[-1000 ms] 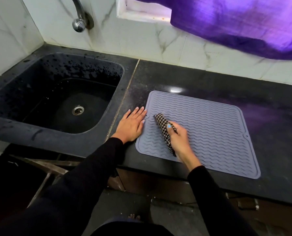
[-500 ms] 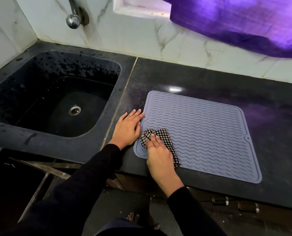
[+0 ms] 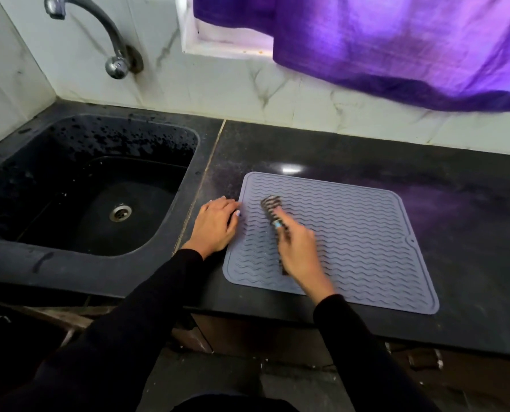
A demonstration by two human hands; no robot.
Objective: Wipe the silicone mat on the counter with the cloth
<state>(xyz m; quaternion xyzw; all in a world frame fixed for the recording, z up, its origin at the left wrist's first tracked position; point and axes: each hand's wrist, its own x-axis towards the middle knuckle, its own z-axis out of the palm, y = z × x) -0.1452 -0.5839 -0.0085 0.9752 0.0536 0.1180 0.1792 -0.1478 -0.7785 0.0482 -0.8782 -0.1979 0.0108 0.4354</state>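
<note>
A grey silicone mat (image 3: 357,230) with wavy ridges lies flat on the black counter (image 3: 470,221). My right hand (image 3: 299,251) is closed around a black-and-white checked cloth (image 3: 273,208), which sits blurred on the left part of the mat and sticks out beyond my fingers toward the far side. My left hand (image 3: 215,226) lies flat on the counter, its fingertips touching the mat's left edge.
A black sink (image 3: 93,185) with a metal drain is set into the counter on the left, under a curved metal tap (image 3: 111,46). A purple curtain (image 3: 396,46) hangs over the marble wall behind. The counter's front edge runs just below the mat.
My right hand has carried the cloth from the mat's near-left corner away from me, toward its upper left part. The left hand has stayed at the mat's edge.
</note>
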